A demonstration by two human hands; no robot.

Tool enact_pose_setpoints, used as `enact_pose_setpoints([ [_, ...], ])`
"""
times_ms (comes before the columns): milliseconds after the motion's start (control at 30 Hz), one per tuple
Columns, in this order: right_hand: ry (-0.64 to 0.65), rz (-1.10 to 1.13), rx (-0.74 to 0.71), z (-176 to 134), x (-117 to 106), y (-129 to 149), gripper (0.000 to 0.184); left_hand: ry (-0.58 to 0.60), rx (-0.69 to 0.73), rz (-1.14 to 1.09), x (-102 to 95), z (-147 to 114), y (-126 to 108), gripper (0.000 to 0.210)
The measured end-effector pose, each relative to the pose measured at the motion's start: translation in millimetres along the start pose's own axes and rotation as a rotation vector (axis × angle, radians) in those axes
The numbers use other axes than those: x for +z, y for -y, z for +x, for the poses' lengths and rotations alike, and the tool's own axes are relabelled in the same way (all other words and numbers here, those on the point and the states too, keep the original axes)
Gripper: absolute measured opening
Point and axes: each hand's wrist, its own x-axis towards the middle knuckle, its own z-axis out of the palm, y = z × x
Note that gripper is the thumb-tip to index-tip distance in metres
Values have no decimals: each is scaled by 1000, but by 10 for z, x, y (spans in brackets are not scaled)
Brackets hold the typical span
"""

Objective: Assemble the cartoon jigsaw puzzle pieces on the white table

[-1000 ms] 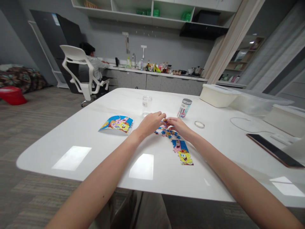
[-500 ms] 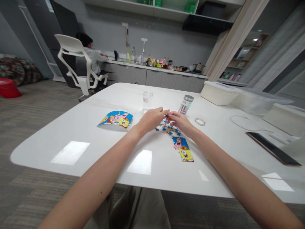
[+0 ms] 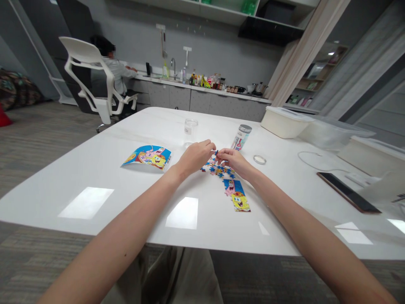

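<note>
My right hand [image 3: 233, 160] pinches a small blue puzzle piece [image 3: 216, 152] above a pile of loose jigsaw pieces [image 3: 220, 170]. Close beside it, my left hand [image 3: 198, 155] is closed, its fingers bent together over the pile's left side; what they hold, if anything, is hidden. Nearer to me lies a joined section of puzzle [image 3: 236, 196] with a pink and a yellow cartoon figure on blue. A curled picture sheet [image 3: 148, 158] with similar figures rests left of my left hand.
Behind my hands stand an uncapped clear jar [image 3: 191, 129] and a printed canister with a silver lid [image 3: 242, 137]. A round lid [image 3: 260, 159] lies to the right. Farther right are a dark tablet-like device [image 3: 348, 192], a white cable and storage boxes [image 3: 286, 122]. A person sits beyond the table.
The view has shifted slightly, so the scene sits farther left. My left fingers, stretched toward the right hand before, are now more bent. The piece in my right hand shows more plainly.
</note>
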Motion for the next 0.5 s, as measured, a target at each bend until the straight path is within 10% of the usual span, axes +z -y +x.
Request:
enact_pose_setpoints([
  [500,-14,6,-54,-12,-53,31,19,11,66,35,-6,-6,-38,19],
])
